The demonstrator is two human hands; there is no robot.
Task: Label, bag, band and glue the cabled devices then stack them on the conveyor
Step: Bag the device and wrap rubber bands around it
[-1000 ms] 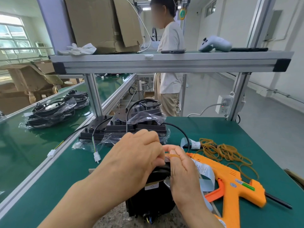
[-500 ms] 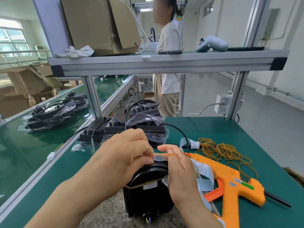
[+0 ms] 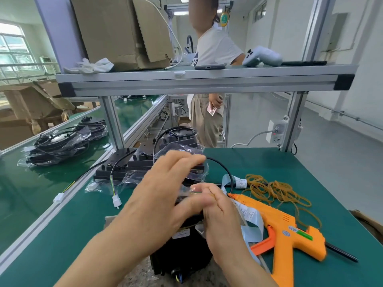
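Clear bags [image 3: 59, 147] on the conveyor [image 3: 20, 193] held cabled devices. The black device [image 3: 182, 253] stood beneath both hands: left hand [image 3: 161, 195] spread over it, right hand [image 3: 219, 220] seemingly pinching its rubber band [image 3: 187, 226].

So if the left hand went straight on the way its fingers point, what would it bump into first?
Most likely the clear plastic bag draped over the stack of black devices, just beyond the left hand. The hand is blurred and depth is hard to judge.
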